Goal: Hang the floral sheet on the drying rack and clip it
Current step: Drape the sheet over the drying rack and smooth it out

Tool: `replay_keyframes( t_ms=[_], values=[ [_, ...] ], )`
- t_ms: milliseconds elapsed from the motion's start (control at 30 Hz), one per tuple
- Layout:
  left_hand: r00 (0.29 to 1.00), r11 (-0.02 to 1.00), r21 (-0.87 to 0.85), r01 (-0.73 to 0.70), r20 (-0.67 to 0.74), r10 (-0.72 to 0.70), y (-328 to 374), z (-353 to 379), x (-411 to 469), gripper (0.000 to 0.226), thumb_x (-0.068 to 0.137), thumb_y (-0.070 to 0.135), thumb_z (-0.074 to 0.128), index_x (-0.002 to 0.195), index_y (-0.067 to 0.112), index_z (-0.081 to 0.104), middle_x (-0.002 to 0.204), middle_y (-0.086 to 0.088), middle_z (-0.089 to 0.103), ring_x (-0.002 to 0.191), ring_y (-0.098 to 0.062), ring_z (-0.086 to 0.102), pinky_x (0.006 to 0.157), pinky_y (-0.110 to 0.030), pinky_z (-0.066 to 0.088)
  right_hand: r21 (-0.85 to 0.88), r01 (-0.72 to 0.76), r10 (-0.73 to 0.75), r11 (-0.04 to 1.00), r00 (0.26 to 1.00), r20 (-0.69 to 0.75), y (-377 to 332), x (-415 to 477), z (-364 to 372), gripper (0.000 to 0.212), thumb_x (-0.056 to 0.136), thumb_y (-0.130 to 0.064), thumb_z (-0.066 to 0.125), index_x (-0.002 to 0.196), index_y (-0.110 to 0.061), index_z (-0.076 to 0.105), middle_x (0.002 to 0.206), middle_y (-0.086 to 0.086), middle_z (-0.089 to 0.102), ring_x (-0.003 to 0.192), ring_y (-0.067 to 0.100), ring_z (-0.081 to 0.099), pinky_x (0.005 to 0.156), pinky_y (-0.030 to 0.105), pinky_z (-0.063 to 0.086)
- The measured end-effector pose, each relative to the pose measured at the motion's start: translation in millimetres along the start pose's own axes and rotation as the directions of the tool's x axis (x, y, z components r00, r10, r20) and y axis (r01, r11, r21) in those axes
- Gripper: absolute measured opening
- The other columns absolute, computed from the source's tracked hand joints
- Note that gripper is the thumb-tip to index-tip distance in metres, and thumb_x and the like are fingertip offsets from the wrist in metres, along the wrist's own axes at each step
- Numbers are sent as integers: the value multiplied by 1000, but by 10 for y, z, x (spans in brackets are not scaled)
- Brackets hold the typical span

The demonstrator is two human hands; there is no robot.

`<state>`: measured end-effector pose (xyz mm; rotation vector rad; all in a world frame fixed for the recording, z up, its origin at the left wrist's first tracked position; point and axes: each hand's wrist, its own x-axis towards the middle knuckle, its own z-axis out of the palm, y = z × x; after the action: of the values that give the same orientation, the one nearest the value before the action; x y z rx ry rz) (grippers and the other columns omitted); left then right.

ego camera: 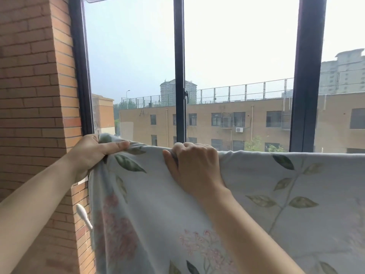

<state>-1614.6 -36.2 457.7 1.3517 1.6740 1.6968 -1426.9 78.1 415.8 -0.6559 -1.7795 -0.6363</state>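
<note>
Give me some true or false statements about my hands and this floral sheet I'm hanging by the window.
1. The left hand and right hand both grip the top edge of the pale floral-print fabric sheet. True.
2. The sheet lies bundled on the floor. False: it hangs spread in front of the dark-framed window.
3. A red brick wall stands beside the left hand. True.
4. A clip is fastened on the sheet between the hands. False: no clip shows there.

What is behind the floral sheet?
Above the floral sheet, a dark window frame and tan buildings show. Any rack bar under its fold and the lower window are covered.
</note>
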Motion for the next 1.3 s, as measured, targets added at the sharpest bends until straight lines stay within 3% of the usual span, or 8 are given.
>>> replay_keyframes(
  t_ms=[233,333,433,533,700,800,900,1300],
  values=[
    [998,983,-175,-63,20,68,-150,-212,52,47,52,26,90,85,0,70,80,-21,71,64,-26,70,54,-28,58,-52,20,-19,998,1000,18,14,-6,-30,42,89,-49,40,56,-25,49,49,-7,54,43,14,52,53,22,21],
    [978,978,63,-199,-51,202,-196,-256,89,54,52,40,90,80,0,68,81,-22,72,72,-34,69,69,-39,57,-55,2,0,998,1000,29,4,5,-26,40,89,-50,40,57,-26,38,49,-7,52,43,15,50,53,23,21],
    [906,869,384,-312,-156,394,-206,-223,81,46,62,44,82,66,3,63,65,-13,69,62,-28,66,53,-27,50,-42,-9,12,999,998,66,-17,11,-30,40,90,-50,39,58,-26,37,50,-6,53,45,16,51,53,23,22],
    [850,791,496,-358,-177,496,-260,-218,3,40,64,45,80,67,9,64,61,-4,66,57,-18,61,44,-15,41,-67,-21,27,998,995,92,-34,14,-38,44,90,-52,37,57,-24,45,51,-5,54,46,17,53,53,24,21],
    [867,861,409,-302,-258,426,-364,-311,60,46,66,50,78,68,6,64,68,-9,68,64,-25,63,54,-32,48,-80,-25,37,996,988,152,-110,39,-20,47,90,-56,32,60,-22,47,55,-4,58,53,19,58,54,26,22],
    [936,980,58,-189,-292,198,-373,-356,198,37,67,40,81,64,10,61,75,-15,71,66,-28,65,64,-38,54,-66,-30,41,997,983,179,-139,64,3,46,91,-56,33,61,-22,46,58,-3,59,57,20,59,55,28,23],
    [963,962,-243,-123,-263,56,-410,-428,285,33,61,36,81,59,19,52,76,-12,68,65,-23,63,63,-31,52,-59,-33,43,998,982,186,-145,47,-23,45,91,-55,33,62,-24,49,58,-6,58,55,18,57,55,27,23],
    [947,967,-187,-172,-302,110,-417,-408,515,44,78,25,77,57,22,38,73,-12,50,70,-22,49,67,-36,44,-78,-42,59,996,972,228,-108,19,-128,49,89,-58,26,65,-24,52,63,-7,61,58,16,57,56,28,24]
  ],
)
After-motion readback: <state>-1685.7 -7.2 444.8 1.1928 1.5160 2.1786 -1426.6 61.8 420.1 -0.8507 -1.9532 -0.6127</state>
